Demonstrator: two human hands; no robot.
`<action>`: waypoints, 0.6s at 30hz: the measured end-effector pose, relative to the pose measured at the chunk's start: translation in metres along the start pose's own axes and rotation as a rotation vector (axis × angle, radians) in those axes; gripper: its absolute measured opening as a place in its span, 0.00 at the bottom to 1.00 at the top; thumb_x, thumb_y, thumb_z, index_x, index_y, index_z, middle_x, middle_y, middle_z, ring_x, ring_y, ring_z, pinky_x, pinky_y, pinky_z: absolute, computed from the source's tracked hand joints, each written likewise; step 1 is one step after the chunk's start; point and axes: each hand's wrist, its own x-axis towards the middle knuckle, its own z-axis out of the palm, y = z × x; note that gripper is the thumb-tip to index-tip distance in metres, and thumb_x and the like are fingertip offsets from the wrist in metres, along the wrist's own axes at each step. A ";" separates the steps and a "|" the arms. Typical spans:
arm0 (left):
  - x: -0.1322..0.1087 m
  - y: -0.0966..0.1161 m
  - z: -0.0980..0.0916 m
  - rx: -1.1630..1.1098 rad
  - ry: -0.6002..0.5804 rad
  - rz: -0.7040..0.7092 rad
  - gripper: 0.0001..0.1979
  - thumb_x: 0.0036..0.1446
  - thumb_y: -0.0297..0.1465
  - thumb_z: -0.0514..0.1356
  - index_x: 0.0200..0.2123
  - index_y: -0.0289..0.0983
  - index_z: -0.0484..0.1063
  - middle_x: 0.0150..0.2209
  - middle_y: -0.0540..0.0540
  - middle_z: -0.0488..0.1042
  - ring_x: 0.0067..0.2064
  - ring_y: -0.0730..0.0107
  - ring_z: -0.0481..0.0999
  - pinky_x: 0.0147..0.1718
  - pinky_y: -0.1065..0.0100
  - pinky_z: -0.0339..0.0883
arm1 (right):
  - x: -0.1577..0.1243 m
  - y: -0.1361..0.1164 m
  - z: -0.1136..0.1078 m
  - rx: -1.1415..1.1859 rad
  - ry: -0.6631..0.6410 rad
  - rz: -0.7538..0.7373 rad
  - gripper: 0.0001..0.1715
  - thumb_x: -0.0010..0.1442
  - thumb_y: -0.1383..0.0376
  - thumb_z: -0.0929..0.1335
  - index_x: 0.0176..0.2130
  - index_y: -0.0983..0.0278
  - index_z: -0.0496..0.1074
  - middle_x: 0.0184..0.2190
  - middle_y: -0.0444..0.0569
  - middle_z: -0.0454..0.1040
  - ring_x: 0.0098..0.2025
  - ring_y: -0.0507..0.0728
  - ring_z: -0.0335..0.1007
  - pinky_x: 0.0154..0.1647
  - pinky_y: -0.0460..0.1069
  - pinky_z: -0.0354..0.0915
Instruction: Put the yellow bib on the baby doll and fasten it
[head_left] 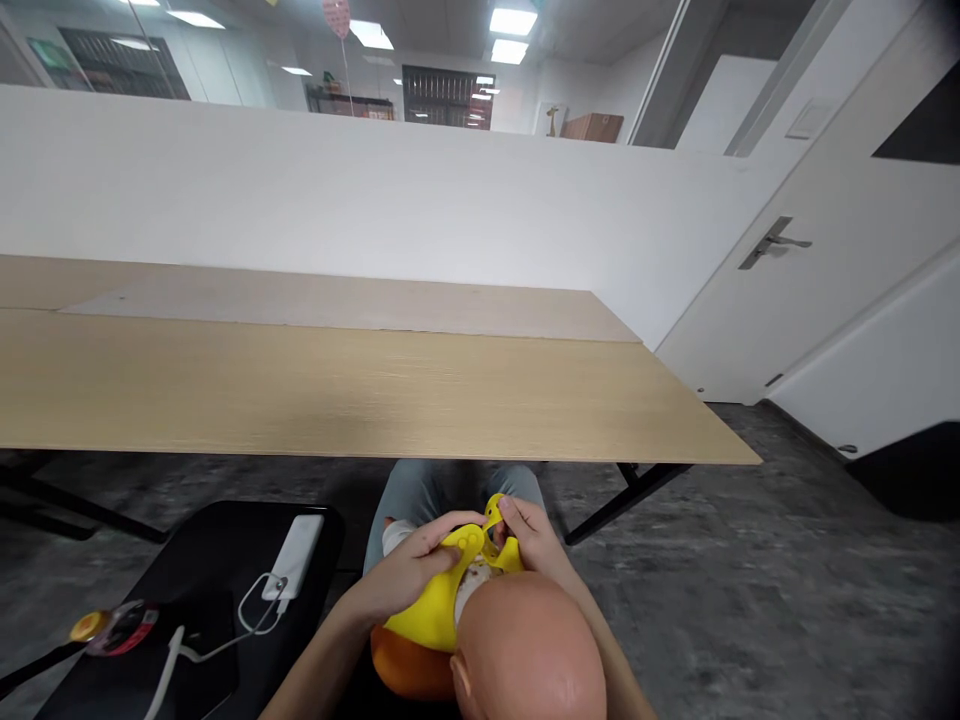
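Note:
On my lap sits a baby doll [532, 650], its bald head toward me. A yellow bib [427, 615] with a strap lies around its neck and over its chest. My left hand [420, 565] pinches the bib's strap end, which has a row of small round bumps, left of the doll's neck. In my right hand [534, 535] the other yellow strap end is held between thumb and fingers, a little further forward. The two ends are close together but look unfastened. Most of the doll's body is hidden behind its head and the bib.
A long wooden table [360, 385] stands ahead, over my knees. At left, a black chair [217, 540] carries a white power bank [295, 555] with cables and a roll of tape-like material [124, 628]. Something orange [412, 665] lies under the bib. A white door [825, 250] is at right.

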 end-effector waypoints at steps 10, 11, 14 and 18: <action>-0.008 -0.003 -0.017 -0.057 0.028 0.026 0.22 0.58 0.33 0.60 0.56 0.40 0.68 0.45 0.45 0.75 0.47 0.62 0.73 0.46 0.64 0.65 | -0.004 -0.020 0.003 0.193 -0.117 0.020 0.34 0.62 0.42 0.62 0.30 0.70 0.74 0.32 0.54 0.76 0.32 0.54 0.69 0.35 0.47 0.61; -0.011 -0.002 -0.020 -0.074 0.021 0.028 0.23 0.57 0.33 0.61 0.57 0.40 0.67 0.44 0.45 0.75 0.47 0.62 0.73 0.46 0.64 0.65 | -0.005 -0.023 0.003 0.199 -0.136 0.010 0.35 0.63 0.42 0.62 0.33 0.70 0.75 0.33 0.55 0.77 0.34 0.55 0.71 0.37 0.48 0.62; -0.018 0.001 -0.028 -0.051 -0.027 0.053 0.23 0.57 0.33 0.62 0.56 0.39 0.67 0.47 0.44 0.74 0.47 0.62 0.73 0.46 0.64 0.66 | -0.006 -0.025 0.005 0.206 -0.173 0.003 0.36 0.64 0.41 0.59 0.40 0.70 0.75 0.32 0.57 0.78 0.35 0.56 0.73 0.40 0.49 0.63; -0.024 0.005 -0.031 0.151 -0.036 0.065 0.22 0.59 0.33 0.61 0.57 0.40 0.68 0.56 0.42 0.70 0.53 0.60 0.71 0.51 0.63 0.64 | -0.003 -0.018 0.005 0.197 -0.055 -0.011 0.32 0.63 0.43 0.62 0.35 0.70 0.73 0.22 0.53 0.75 0.25 0.53 0.67 0.29 0.46 0.58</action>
